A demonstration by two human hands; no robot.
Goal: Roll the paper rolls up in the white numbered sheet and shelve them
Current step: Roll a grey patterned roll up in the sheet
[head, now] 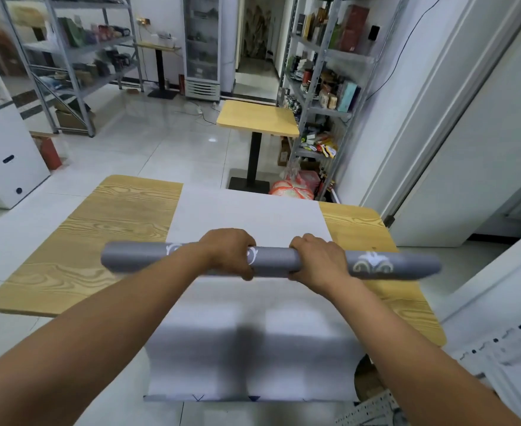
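Gripping a grey paper roll (271, 261) near its middle, the left hand (228, 252) and the right hand (317, 262) sit close together, fingers curled over the top and thumbs tucked beneath. The roll lies crosswise, its white-patterned ends sticking out well past both hands. Under it, a white sheet (247, 210) is spread across the wooden table (99, 241), running from the far edge and hanging over the near edge, where small dark marks show along its hem. Whether the roll touches the sheet cannot be told. Beyond stands a smaller table (257, 118) beside a metal shelf rack (323, 87) stocked with boxes.
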